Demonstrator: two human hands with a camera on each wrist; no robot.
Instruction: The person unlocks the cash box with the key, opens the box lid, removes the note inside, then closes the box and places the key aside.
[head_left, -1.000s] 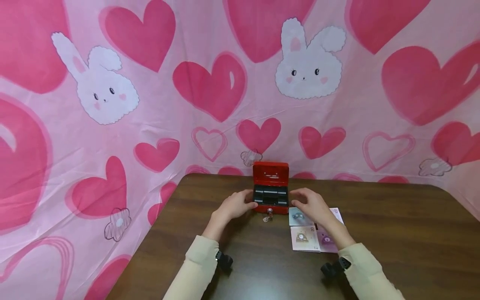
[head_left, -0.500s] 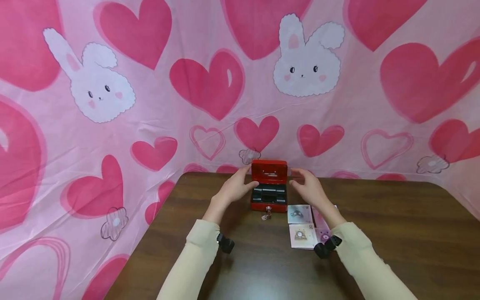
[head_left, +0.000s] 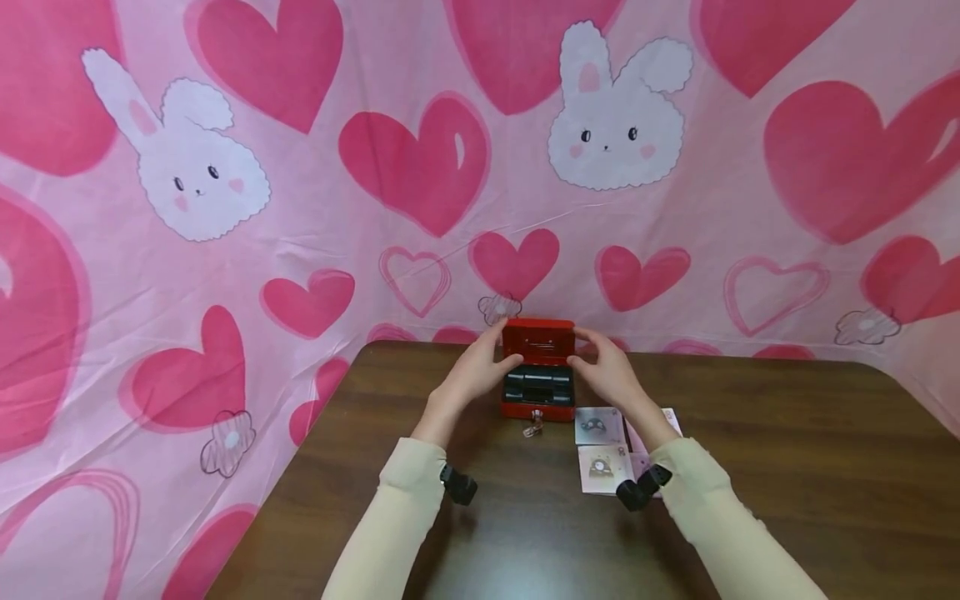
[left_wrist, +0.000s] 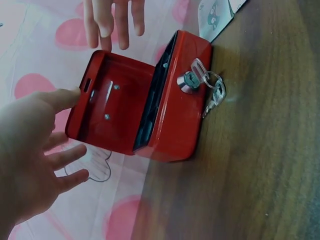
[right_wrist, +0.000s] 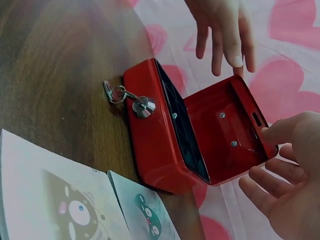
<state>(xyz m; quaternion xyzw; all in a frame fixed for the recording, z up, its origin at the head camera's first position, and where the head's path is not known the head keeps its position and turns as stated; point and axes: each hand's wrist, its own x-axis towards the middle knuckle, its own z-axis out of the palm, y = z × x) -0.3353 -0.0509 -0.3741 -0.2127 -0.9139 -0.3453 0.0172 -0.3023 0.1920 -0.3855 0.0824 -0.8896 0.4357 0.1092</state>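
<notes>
A small red cash box (head_left: 540,411) stands on the table with its lid (head_left: 538,337) raised and a black tray (head_left: 538,385) inside. Keys (left_wrist: 215,92) on a ring hang from the lock (left_wrist: 188,81) at its front. My left hand (head_left: 474,367) is at the lid's left side, thumb tip right at the edge and the other fingers spread loosely. On the opposite side, my right hand (head_left: 609,371) has its thumb at the lid's edge, with loosely extended fingers (right_wrist: 272,182) beside and partly behind it. Each wrist view also shows the other hand's fingers hanging beyond the lid.
Cartoon-printed paper notes (head_left: 600,471) lie on the brown wooden table (head_left: 780,467), just right of the box and partly under the right forearm. A pink cloth backdrop (head_left: 420,67) with hearts and rabbits hangs close behind the lid.
Both hands have moved from the sides of the box's base up and back to the raised lid, then inward to its edges. The box and its lid look unmoved.
</notes>
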